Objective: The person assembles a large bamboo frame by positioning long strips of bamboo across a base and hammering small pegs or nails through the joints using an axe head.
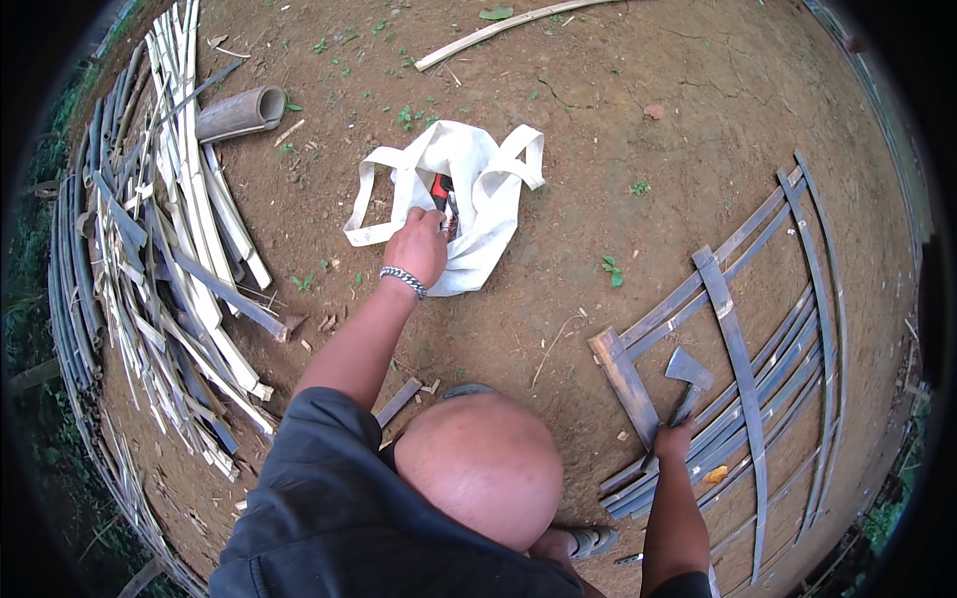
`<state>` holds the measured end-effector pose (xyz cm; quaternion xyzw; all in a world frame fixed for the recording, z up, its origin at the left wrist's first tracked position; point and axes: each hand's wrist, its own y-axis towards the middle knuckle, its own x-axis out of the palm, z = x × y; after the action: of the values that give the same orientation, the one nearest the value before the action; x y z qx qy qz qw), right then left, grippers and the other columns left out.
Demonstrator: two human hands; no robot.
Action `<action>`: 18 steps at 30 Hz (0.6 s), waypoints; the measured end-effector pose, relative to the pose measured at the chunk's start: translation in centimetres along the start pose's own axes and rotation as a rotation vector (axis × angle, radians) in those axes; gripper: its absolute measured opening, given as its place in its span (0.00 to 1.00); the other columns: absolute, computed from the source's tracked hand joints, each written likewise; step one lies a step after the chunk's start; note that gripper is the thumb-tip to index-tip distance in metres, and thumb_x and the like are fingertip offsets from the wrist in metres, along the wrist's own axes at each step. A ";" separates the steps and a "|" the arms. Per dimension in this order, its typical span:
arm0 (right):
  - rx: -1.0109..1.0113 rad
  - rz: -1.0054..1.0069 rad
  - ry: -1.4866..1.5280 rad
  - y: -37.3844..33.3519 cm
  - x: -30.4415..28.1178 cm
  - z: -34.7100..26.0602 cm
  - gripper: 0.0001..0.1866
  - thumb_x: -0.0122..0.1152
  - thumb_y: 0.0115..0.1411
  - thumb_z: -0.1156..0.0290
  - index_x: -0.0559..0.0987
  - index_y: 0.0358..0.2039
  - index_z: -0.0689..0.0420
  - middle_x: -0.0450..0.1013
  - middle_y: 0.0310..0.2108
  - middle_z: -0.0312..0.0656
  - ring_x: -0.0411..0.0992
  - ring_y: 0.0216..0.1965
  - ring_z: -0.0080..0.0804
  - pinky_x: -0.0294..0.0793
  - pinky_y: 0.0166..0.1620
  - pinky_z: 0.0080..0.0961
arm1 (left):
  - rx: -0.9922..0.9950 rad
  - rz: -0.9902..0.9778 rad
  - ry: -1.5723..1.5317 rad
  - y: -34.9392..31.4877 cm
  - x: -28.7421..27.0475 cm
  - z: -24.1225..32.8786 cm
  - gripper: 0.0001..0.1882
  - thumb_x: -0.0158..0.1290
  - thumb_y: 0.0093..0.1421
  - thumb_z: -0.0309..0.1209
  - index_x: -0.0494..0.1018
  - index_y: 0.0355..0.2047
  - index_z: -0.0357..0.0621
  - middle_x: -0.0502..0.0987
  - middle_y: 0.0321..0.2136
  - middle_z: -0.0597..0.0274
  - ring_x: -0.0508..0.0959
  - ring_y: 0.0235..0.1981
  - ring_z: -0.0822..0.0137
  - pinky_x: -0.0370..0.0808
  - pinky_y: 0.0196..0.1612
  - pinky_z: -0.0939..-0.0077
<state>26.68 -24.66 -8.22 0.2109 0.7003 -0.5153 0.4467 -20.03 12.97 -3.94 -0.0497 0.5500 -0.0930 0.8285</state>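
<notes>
Right now your left hand is at the mouth of the white bag in the upper middle of the frame, its fingers bent downward. Their tips are partly hidden, so I cannot tell whether they pinch anything. Just beyond them, a red-and-black object shows inside the bag; its lower part is covered, and the shiny items next to it are too small to make out.

Your right hand, at the lower right, is wrapped around the dark handle of a hatchet. The blade points toward the upper part of the frame; your grip covers part of the handle. Around it lie dark bamboo slats, some crossing others, and a short, wide piece of bamboo close to the hatchet.

Your bare knee blocks the ground at the bottom centre, and only part of a sandal shows beside it. At the left, split bamboo strips overlap so heavily that many ends are lost; a bamboo tube lies against them. At the top edge, a pale curved strip is cut off.
</notes>
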 end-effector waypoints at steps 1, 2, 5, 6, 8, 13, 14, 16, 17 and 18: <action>-0.007 0.009 -0.010 0.1 0.3 0.2 0.48 0.68 0.58 0.69 0.53 0.73 0.71 0.62 0.69 0.67 0.62 0.71 0.58 0.60 0.73 0.41 | 0.005 -0.022 0.012 0.3 -0.2 0.0 0.15 0.61 0.62 0.32 0.80 0.48 0.45 0.78 0.47 0.49 0.82 0.44 0.44 0.79 0.50 0.52; -0.010 0.022 -0.021 0.0 0.3 0.6 0.48 0.68 0.58 0.69 0.53 0.73 0.72 0.62 0.69 0.67 0.61 0.71 0.58 0.60 0.73 0.41 | 0.014 -0.047 0.021 0.5 -0.4 0.4 0.13 0.60 0.62 0.32 0.81 0.47 0.47 0.79 0.47 0.50 0.82 0.44 0.44 0.79 0.50 0.52; -0.018 0.034 0.011 0.5 1.0 1.6 0.49 0.68 0.57 0.68 0.54 0.73 0.72 0.62 0.69 0.67 0.62 0.71 0.59 0.60 0.73 0.42 | 0.055 -0.062 0.079 1.5 -0.1 1.2 0.10 0.59 0.63 0.32 0.83 0.44 0.52 0.80 0.45 0.52 0.83 0.43 0.45 0.79 0.49 0.53; -0.001 0.028 0.009 0.3 0.9 1.0 0.49 0.67 0.56 0.67 0.54 0.73 0.72 0.62 0.68 0.67 0.62 0.70 0.60 0.61 0.72 0.43 | 0.059 -0.067 0.112 1.7 -0.1 1.2 0.08 0.58 0.63 0.33 0.84 0.41 0.54 0.80 0.44 0.54 0.83 0.41 0.46 0.80 0.47 0.52; -0.006 0.031 0.022 0.3 0.7 0.3 0.48 0.67 0.56 0.69 0.55 0.73 0.70 0.63 0.68 0.68 0.63 0.69 0.61 0.63 0.71 0.43 | 0.080 -0.011 0.120 1.7 1.0 0.1 0.06 0.57 0.64 0.32 0.84 0.38 0.52 0.80 0.42 0.55 0.83 0.40 0.46 0.78 0.44 0.51; 0.028 0.097 0.012 -0.1 -0.3 -2.3 0.48 0.68 0.57 0.68 0.55 0.73 0.63 0.67 0.62 0.67 0.67 0.65 0.62 0.68 0.68 0.46 | 0.228 0.164 -0.006 1.6 1.8 -2.1 0.05 0.58 0.64 0.30 0.82 0.38 0.45 0.80 0.40 0.52 0.82 0.37 0.46 0.78 0.43 0.54; 0.066 0.086 -0.008 -0.1 -0.6 -2.6 0.46 0.67 0.58 0.68 0.54 0.73 0.62 0.68 0.61 0.67 0.68 0.64 0.62 0.69 0.67 0.47 | 0.213 0.250 -0.136 1.0 1.8 -1.4 0.04 0.59 0.64 0.27 0.81 0.38 0.42 0.80 0.38 0.53 0.82 0.36 0.51 0.78 0.41 0.58; 0.089 0.070 -0.030 0.3 -1.2 -2.8 0.44 0.64 0.59 0.69 0.55 0.72 0.62 0.69 0.60 0.67 0.70 0.62 0.63 0.71 0.64 0.48 | 0.396 0.343 -0.278 -1.0 0.1 0.9 0.04 0.62 0.62 0.21 0.80 0.36 0.40 0.81 0.35 0.55 0.81 0.35 0.57 0.77 0.41 0.63; 0.090 0.063 -0.023 0.6 -1.1 -2.3 0.43 0.63 0.59 0.69 0.55 0.72 0.62 0.69 0.59 0.68 0.71 0.60 0.64 0.72 0.64 0.49 | 0.487 0.313 -0.310 -2.1 0.1 2.3 0.03 0.62 0.62 0.21 0.80 0.36 0.39 0.81 0.35 0.55 0.81 0.35 0.58 0.77 0.42 0.64; 0.091 0.054 -0.015 0.7 -0.8 -1.8 0.42 0.62 0.59 0.69 0.56 0.71 0.63 0.70 0.59 0.68 0.72 0.59 0.65 0.72 0.63 0.50 | 0.576 0.281 -0.341 -3.5 0.4 4.1 0.04 0.62 0.62 0.21 0.79 0.36 0.39 0.81 0.35 0.55 0.81 0.35 0.59 0.76 0.42 0.65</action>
<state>26.92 -22.64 -7.78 0.2459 0.6666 -0.5361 0.4558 -16.49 9.36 -2.07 0.2470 0.3566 -0.1198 0.8930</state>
